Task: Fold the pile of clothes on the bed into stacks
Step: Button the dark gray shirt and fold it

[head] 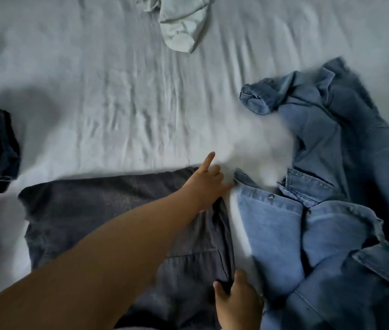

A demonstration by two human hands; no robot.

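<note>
Right hand (235, 303): nearest the camera, thumb and fingers gripping the near right edge of grey garment (107, 220). Left hand (206, 184): index finger extended, other fingers curled at the far right corner. Spread flat on white bed sheet (117, 103). Crumpled denim shirt (327, 198) just beside, right.
</note>
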